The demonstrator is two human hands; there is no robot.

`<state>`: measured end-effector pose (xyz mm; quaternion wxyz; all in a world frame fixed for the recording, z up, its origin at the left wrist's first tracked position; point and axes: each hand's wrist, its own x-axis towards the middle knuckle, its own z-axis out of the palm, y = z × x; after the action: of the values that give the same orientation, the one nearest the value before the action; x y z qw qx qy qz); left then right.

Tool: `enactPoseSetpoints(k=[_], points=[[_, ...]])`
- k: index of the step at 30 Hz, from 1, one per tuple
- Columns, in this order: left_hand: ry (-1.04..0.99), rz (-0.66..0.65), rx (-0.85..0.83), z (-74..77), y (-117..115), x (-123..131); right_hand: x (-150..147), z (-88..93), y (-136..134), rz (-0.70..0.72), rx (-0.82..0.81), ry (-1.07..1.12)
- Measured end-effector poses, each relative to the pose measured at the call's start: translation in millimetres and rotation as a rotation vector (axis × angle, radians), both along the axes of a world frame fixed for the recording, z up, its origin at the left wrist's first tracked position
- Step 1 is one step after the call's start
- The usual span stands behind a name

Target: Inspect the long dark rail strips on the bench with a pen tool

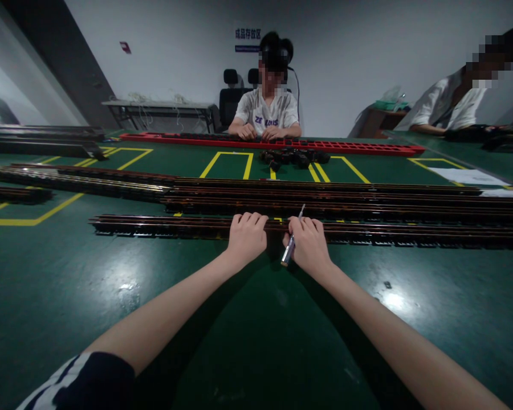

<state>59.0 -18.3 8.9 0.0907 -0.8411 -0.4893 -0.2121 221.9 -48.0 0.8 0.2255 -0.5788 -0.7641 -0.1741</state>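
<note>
The rail, long, dark and ridged lengthwise, is laid crosswise on the green table, in front of the worker, and is reached by both hands. By the left hand, the rail is grasped from above: the fingers are curled over its far edge, and the back of the hand is turned upward. The thumb is largely hidden. By the right hand, the tool, slim and metallic, is gripped; its thicker end is directed toward the worker, below the fingers, and its thin tip is projected past them, tilted slightly to the right. The rail is also met by the right fingers, though whether it is gripped by them cannot be told. A short length of the rail is left exposed between the hands. To the left, the rail is extended well past the left hand to a visible end; to the right, it is run on to the picture's edge. Just beyond the rail, a stack of similar dark lengths is placed roughly parallel to it. Farther back, dark parts are heaped near a red frame, behind which a co-worker is seated with both hands at the frame.
</note>
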Motion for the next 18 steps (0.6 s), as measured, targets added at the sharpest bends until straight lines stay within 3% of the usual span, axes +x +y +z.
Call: enactPoseSetpoints(k=[18], points=[[0.01, 0.002, 0.005, -0.2, 0.3, 0.0, 0.3, -1.8, 0.7, -0.003, 0.022, -0.002]])
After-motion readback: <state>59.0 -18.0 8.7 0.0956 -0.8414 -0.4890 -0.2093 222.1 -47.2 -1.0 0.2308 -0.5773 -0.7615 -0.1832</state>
